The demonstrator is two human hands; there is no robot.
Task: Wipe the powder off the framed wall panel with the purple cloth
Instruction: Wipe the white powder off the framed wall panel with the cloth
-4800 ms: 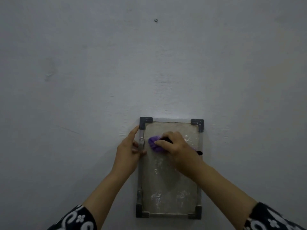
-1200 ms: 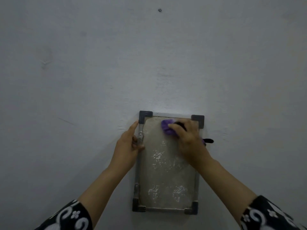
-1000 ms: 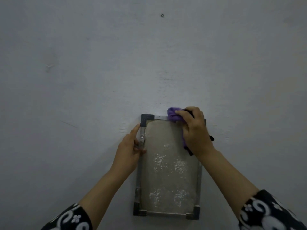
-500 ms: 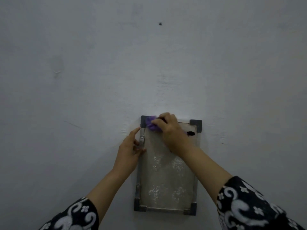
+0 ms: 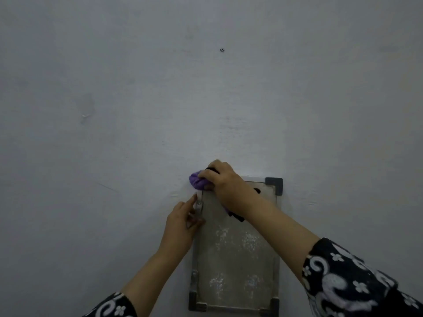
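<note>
A framed panel with a metal rim and dark corner pieces hangs on the grey wall. White powder patches speckle its middle and lower half. My right hand grips the bunched purple cloth and presses it on the panel's top left corner, which it hides. A dark strip of the cloth hangs below my right wrist. My left hand rests on the frame's left rim, fingers straight along the wall and thumb on the rim.
The grey wall fills the view, with a small screw high above the panel and a chipped mark at the left. Both patterned black-and-white sleeves show at the bottom.
My right hand has swept the cloth left along the panel's top edge, from the top right corner to the top left corner. The left hand has stayed on the left rim.
</note>
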